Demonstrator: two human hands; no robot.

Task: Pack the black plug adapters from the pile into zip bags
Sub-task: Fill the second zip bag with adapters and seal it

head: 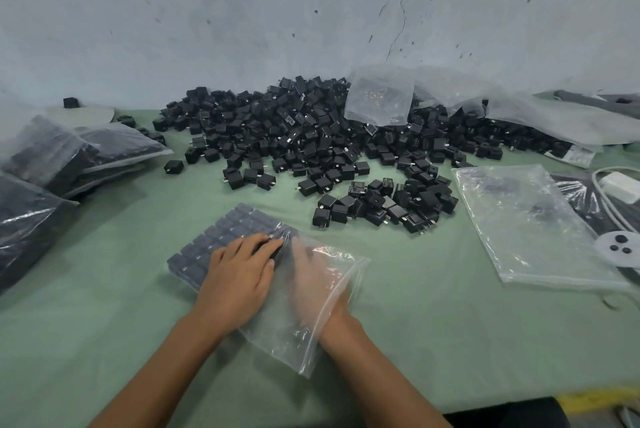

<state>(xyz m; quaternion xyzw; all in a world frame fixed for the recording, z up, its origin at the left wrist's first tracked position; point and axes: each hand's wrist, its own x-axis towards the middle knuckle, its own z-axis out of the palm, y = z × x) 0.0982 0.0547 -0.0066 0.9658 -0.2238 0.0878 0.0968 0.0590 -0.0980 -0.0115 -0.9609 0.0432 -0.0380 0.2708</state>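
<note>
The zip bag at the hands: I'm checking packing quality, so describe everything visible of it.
The zip bag is clear, crinkled plastic, lying flat on the green table, mouth open toward the person. Its far end holds black adapters in neat rows. The left hand rests on top; the right hand reaches inside, blurred through the plastic.

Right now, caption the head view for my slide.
Left hand rests on a zip bag of rowed adapters, right hand inside it; the loose pile lies beyond.

The adapter pile [311, 136] lies behind the zip bag [294, 341]; filled bags [45, 164] left, empty bag [526, 226] right.
</note>
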